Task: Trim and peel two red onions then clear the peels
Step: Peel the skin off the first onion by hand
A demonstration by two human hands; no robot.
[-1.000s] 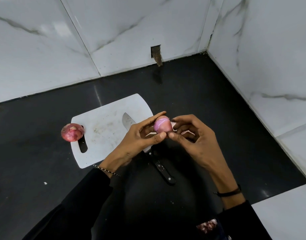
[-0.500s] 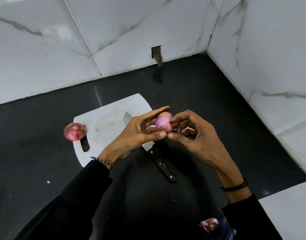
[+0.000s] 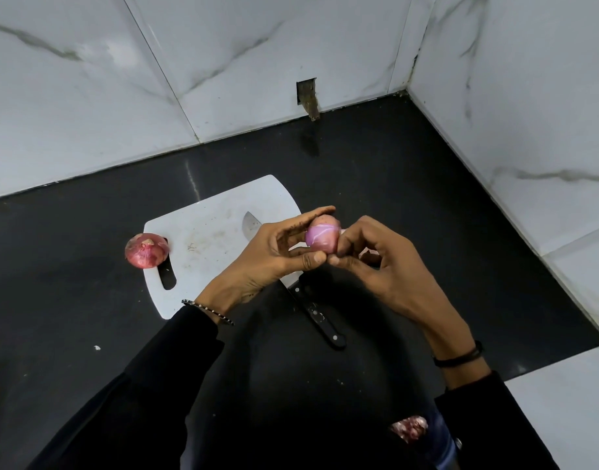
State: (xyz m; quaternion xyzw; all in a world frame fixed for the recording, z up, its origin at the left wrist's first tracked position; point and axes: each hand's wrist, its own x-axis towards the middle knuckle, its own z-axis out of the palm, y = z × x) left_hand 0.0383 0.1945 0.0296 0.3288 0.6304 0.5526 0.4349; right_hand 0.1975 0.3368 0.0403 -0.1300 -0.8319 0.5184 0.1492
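While L hand (image 3: pixel 267 259) & R hand (image 3: pixel 389 266) both pinch peeled onion (image 3: pixel 321 237), 2nd onion (image 3: pixel 145 251) at board (image 3: pixel 203 239) edge.

Pinching a partly peeled onion (image 3: pixel 321 236) between left grip (image 3: pixel 271 256) and right grip (image 3: pixel 382 262), above a white cutting board (image 3: pixel 206 232) on the black table (image 3: pixel 410 184), with a knife (image 3: pixel 321 320) beneath and an unpeeled onion (image 3: pixel 145 251) at the board's left edge.

Black sleeves (image 3: pixel 162 378) reach both wrists; a beaded bracelet (image 3: pixel 208 312) (dark and pale beads) sits behind the left hand (image 3: pixel 267 256), a black band (image 3: pixel 459 358) behind the right hand (image 3: pixel 386 266).

Two red onions (image 3: pixel 321 236) (image 3: pixel 146 251), one knife (image 3: pixel 321 322), one board (image 3: pixel 206 239)
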